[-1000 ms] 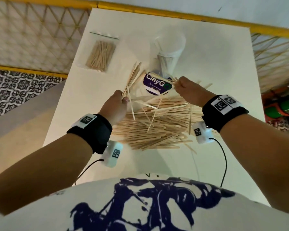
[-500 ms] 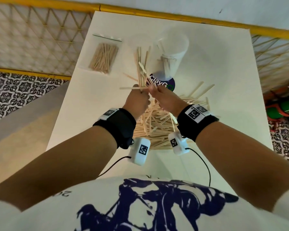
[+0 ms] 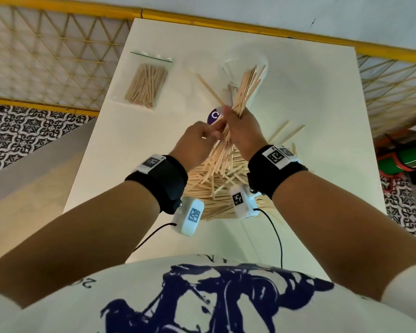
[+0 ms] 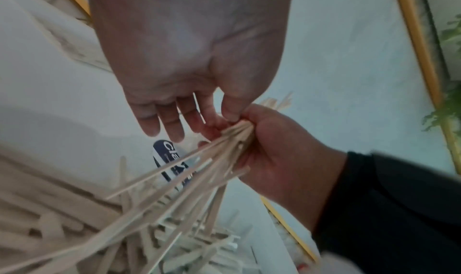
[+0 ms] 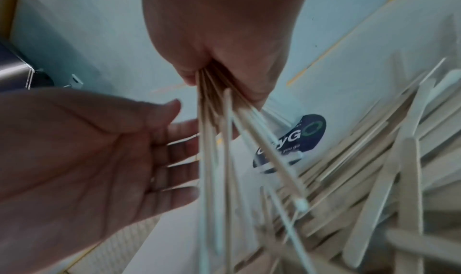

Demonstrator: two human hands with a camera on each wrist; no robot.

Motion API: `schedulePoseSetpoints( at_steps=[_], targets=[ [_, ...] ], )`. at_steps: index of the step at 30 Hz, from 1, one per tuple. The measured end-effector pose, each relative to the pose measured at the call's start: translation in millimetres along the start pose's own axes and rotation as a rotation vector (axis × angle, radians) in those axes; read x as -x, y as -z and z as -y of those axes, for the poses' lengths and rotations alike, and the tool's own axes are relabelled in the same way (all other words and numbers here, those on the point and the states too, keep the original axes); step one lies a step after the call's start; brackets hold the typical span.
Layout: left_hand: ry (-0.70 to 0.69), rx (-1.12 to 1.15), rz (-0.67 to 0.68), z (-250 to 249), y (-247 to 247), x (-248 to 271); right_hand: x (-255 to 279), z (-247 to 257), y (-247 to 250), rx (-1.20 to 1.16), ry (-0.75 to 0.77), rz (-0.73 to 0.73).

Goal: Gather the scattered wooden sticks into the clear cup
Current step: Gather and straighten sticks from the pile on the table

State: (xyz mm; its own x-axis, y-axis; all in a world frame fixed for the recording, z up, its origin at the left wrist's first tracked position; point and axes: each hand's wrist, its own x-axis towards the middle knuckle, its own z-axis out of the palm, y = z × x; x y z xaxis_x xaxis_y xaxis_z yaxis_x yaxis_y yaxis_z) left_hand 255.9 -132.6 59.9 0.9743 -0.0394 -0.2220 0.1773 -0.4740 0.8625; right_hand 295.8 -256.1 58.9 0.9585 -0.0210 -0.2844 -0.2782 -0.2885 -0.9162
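The right hand (image 3: pixel 241 133) grips a fanned bundle of thin pale wooden sticks (image 3: pixel 245 90), tips aimed at twelve o'clock toward the clear plastic cup (image 3: pixel 244 66), presumably to slide them in. The left hand (image 3: pixel 197 143), fingers relaxed, touches the bundle, likely squaring it. More sticks litter the white table (image 3: pixel 310 116) at six o'clock.

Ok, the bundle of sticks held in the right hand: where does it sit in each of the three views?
Head: the bundle of sticks fans up from the right hand, upper centre, in front of the clear cup.
Left wrist: right of centre, gripped in the fist, sticks running down-left.
Right wrist: centre, sticks pointing down from the fist at top.
Shared landmark: the purple round sticker on the table, visible in all three views.
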Motion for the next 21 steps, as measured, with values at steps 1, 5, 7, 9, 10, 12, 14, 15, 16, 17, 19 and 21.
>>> schedulePoseSetpoints(
  at_steps=[1, 5, 7, 9, 10, 12, 14, 15, 16, 17, 19, 21],
  targets=[
    [0.049, 0.064, -0.056, 0.1, 4.7, -0.9, 0.0, 0.8, 2.8, -0.015, 0.004, 0.022],
    [0.094, 0.256, -0.118, -14.6, 24.1, -10.6, -0.1, 5.3, 8.2, 0.029, 0.053, 0.104],
    [0.066, 0.322, -0.002, -27.7, 26.7, -13.4, 2.7, 11.8, 7.5, 0.129, 0.107, 0.165],
    [-0.017, 0.347, 0.102, -37.1, 26.1, -15.3, 1.9, 15.1, 4.9, 0.261, 0.211, 0.223],
    [-0.061, 0.315, 0.117, -39.5, 25.4, -16.9, -0.1, 16.0, 3.0, 0.31, 0.247, 0.249],
    [-0.085, 0.246, 0.077, -39.6, 23.2, -19.8, -1.2, 18.5, 0.7, 0.36, 0.27, 0.264],
    [-0.08, 0.217, -0.008, -38.9, 20.2, -22.2, -0.1, 23.4, -0.7, 0.367, 0.287, 0.285],
    [-0.082, 0.225, -0.048, -41.3, 19.6, -21.8, 3.1, 27.0, -1.1, 0.373, 0.288, 0.294],
    [-0.081, 0.24, -0.076, -44.1, 18.9, -20.7, 3.8, 28.3, -3.1, 0.378, 0.292, 0.285],
    [-0.085, 0.259, -0.091, -46.3, 18.3, -20.8, 3.7, 28.3, -3.6, 0.346, 0.29, 0.263],
    [-0.11, 0.312, -0.096, -51.9, 17.6, -19.0, 3.6, 30.2, -4.7, 0.182, 0.203, 0.187],
    [-0.089, 0.412, -0.075, -51.0, 19.1, -13.2, 2.5, 35.9, -1.0, 0.075, 0.143, 0.088]
  ],
)
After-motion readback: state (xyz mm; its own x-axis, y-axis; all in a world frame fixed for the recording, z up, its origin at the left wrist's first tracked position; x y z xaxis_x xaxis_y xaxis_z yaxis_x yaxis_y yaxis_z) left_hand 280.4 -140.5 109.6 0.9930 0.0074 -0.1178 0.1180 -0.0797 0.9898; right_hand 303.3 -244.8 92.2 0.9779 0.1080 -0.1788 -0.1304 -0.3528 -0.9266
